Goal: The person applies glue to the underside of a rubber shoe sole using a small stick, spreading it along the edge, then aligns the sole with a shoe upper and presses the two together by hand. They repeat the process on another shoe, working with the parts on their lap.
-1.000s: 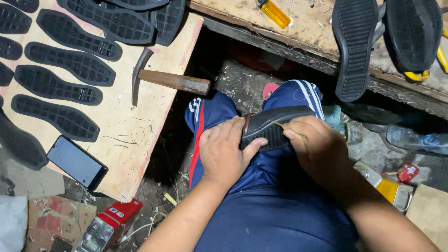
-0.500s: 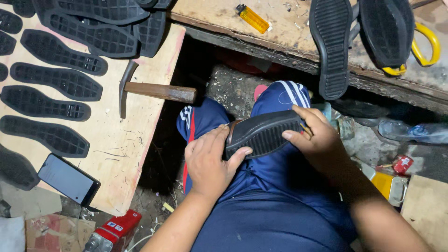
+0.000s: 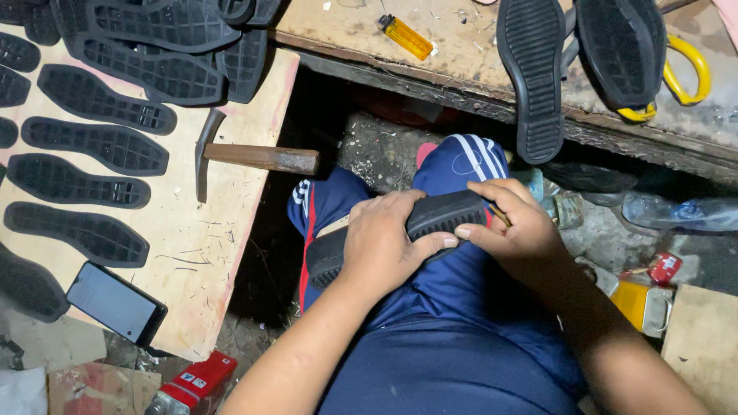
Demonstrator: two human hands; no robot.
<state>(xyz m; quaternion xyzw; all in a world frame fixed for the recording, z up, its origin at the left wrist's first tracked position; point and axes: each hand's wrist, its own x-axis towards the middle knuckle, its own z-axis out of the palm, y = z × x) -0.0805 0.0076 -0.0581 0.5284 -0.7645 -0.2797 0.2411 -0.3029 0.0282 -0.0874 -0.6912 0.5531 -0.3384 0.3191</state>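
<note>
One black rubber sole [image 3: 430,227] is in work, lying across the person's blue-trousered lap [image 3: 461,307]. The left hand [image 3: 384,246] has its grip closed over the sole's middle; the right hand [image 3: 511,227] pinches the end at 3 o'clock, with a thin tool barely showing. Many bare soles [image 3: 92,146] lie in rows on the plywood tabletop [image 3: 200,253] at 9 o'clock beside a hammer [image 3: 246,157], seemingly waiting; two soles [image 3: 576,61] hang at 1 o'clock.

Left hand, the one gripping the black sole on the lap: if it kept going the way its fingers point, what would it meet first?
Probably the right hand, already holding the far end of the black sole; the left hand points rightward along it.
</note>
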